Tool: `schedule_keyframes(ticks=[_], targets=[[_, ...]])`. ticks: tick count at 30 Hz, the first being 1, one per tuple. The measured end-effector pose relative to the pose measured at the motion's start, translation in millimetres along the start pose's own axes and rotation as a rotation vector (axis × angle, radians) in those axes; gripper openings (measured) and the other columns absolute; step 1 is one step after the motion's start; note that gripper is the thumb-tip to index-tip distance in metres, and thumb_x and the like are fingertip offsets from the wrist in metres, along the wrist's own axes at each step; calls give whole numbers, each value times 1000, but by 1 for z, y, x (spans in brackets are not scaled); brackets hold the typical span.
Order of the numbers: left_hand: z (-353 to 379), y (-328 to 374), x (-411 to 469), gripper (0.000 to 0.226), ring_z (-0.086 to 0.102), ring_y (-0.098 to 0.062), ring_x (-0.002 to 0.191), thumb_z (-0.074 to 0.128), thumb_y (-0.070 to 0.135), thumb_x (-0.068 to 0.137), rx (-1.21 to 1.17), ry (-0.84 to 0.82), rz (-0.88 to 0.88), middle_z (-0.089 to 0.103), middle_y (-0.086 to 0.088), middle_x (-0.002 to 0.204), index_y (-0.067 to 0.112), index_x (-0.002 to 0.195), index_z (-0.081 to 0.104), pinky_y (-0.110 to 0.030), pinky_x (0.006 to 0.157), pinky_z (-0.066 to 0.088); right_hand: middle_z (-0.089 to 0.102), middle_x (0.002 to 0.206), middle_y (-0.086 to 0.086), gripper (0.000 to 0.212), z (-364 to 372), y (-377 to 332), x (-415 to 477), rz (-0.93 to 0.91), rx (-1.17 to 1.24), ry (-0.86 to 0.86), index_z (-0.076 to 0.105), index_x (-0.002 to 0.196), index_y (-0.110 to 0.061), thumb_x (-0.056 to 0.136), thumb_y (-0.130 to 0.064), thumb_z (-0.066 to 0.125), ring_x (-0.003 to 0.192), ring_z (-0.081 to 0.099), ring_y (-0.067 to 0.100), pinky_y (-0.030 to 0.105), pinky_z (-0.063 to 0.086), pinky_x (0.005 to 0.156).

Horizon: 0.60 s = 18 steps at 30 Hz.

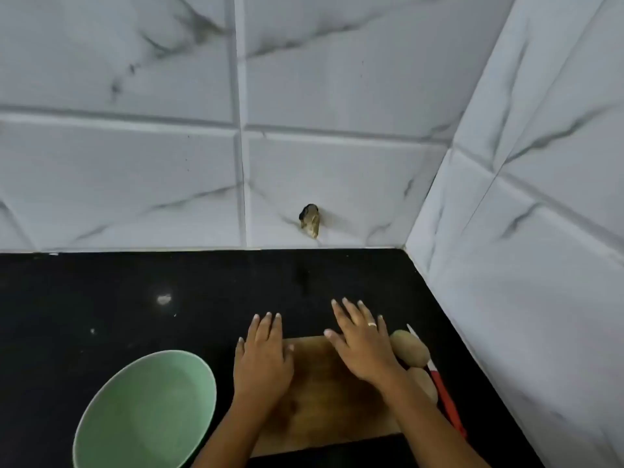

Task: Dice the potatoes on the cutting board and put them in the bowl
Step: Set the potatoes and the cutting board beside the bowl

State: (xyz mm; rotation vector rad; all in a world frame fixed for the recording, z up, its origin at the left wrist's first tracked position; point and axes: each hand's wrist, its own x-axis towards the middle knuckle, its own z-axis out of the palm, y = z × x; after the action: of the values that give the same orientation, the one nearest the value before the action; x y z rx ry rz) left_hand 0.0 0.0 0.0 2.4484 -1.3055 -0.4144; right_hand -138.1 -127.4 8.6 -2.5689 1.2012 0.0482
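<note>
A wooden cutting board (320, 376) lies on the black counter. My left hand (263, 356) is spread flat over the board's left edge, fingers straight. My right hand (363, 342), with a ring on one finger, is flat over the board's far right part. Two whole brown potatoes sit at the board's right side: one (410, 347) just right of my right hand, the other (426, 383) partly hidden behind my right forearm. A knife with a white blade and red handle (445, 400) lies on the counter right of the potatoes. A pale green bowl (101, 430) stands left of the board, with nothing in it.
White marble-pattern tiled walls close the counter at the back and on the right, forming a corner (405, 248). A small dark hole or fitting (310, 219) sits low in the back wall. Bare black counter (135, 298) stretches to the far left.
</note>
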Motion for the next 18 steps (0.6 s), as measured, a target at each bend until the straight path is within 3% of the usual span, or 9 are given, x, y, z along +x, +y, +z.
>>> schedule_keyframes(ticks=[4, 8, 12, 15, 18], targets=[[22, -18, -1, 57, 0, -16, 147, 23, 44, 101, 103, -20, -8, 10, 4, 160, 22, 153, 11, -41, 119, 5, 9, 161, -8, 58, 29, 16, -6, 113, 12, -51, 10, 153, -32, 101, -52, 25, 148, -2, 19, 51, 5, 117], [34, -25, -4, 59, 7, -14, 147, 12, 48, 97, 110, 74, 47, 20, 5, 158, 24, 151, 20, -39, 119, 4, 22, 157, -9, 53, 47, 16, -7, 93, 1, 93, 24, 151, -31, 101, -50, 25, 146, 11, 16, 46, 14, 117], [42, -31, -13, 53, 13, -14, 146, 24, 45, 100, 89, 116, 85, 24, 4, 156, 23, 148, 28, -38, 118, 5, 32, 152, -10, 50, 60, 15, -21, 65, -13, 198, 33, 148, -31, 101, -48, 27, 143, 19, 15, 42, 21, 115], [43, -36, -32, 65, 18, -16, 145, 12, 52, 94, 86, 136, 108, 29, 2, 154, 21, 146, 33, -38, 117, 8, 31, 152, -10, 50, 64, 10, -39, 57, 0, 208, 33, 148, -30, 101, -48, 27, 143, 18, 14, 43, 20, 116], [43, -43, -55, 56, 12, -16, 146, 20, 46, 99, 85, 103, 127, 24, 2, 156, 20, 148, 27, -35, 118, 5, 30, 152, -10, 50, 69, 4, -64, 50, 6, 205, 31, 149, -30, 101, -47, 28, 143, 17, 12, 44, 19, 116]])
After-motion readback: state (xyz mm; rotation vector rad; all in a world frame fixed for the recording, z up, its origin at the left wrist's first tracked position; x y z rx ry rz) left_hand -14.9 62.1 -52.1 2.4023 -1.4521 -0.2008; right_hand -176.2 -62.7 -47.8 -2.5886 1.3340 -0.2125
